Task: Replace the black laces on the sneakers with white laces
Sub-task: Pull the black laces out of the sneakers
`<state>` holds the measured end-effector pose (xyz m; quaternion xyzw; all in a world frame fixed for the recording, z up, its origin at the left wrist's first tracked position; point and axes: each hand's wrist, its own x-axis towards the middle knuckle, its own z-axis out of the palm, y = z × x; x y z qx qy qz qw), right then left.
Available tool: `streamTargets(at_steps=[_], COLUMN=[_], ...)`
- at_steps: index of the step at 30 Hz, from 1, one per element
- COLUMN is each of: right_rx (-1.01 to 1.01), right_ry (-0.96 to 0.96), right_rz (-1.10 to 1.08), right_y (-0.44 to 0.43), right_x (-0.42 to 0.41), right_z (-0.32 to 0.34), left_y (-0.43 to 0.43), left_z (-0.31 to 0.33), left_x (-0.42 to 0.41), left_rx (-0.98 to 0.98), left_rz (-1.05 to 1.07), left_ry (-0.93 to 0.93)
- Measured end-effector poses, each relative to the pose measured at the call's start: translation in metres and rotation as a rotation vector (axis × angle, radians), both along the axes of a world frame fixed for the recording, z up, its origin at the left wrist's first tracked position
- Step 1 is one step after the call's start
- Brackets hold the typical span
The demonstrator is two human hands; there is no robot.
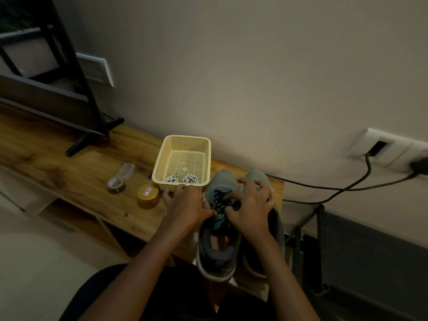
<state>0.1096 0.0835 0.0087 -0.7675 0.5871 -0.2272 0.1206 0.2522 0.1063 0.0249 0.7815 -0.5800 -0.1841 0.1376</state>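
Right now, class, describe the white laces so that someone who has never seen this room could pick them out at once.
Find the wooden desk along the wall; on it, left of the sneakers, stands a cream mesh basket. The white laces lie coiled at its near end, loose, unlike the black laces threaded in the sneaker under the hands.

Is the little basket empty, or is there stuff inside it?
Not empty. The basket holds white laces, lying in loose coils at its near end. The rest of its floor shows bare.
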Motion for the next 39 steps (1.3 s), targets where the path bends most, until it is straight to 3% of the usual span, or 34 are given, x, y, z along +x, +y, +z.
streamTargets(at_steps=[4,9,16,21,24,27,30,34,39], right_rx=[0.069,-0.030,-0.140,-0.058,-0.014,0.011,-0.080,-0.225,-0.147], right_ry=[0.164,0.069,-0.164,-0.095,0.067,0.195,0.139,-0.028,-0.373], right_rz=[0.135,0.125,-0.337,-0.098,0.077,0.129,0.128,-0.132,-0.532], right_y=[0.002,-0.001,-0.002,0.002,0.005,0.003,0.001,0.000,-0.015], right_x=[0.002,0.001,-0.003,0.003,0.005,0.004,0.005,0.004,-0.023], right_z=[-0.003,-0.005,-0.003,-0.002,-0.004,-0.007,-0.007,-0.006,0.015], left_y=[-0.002,-0.007,-0.003,-0.001,-0.002,-0.003,-0.003,-0.005,-0.003], left_z=[-0.003,-0.012,-0.005,-0.003,-0.003,-0.005,-0.008,-0.005,-0.002], left_x=[0.001,0.003,0.001,0.003,0.003,0.004,0.005,0.004,0.014], left_rx=[0.001,0.002,0.034,0.023,0.018,0.028,0.034,0.058,0.091], left_rz=[0.001,0.022,0.021,0.033,0.029,0.022,0.019,0.013,0.029], left_ry=[0.012,-0.018,-0.011,0.015,0.007,0.004,0.011,-0.002,-0.004])
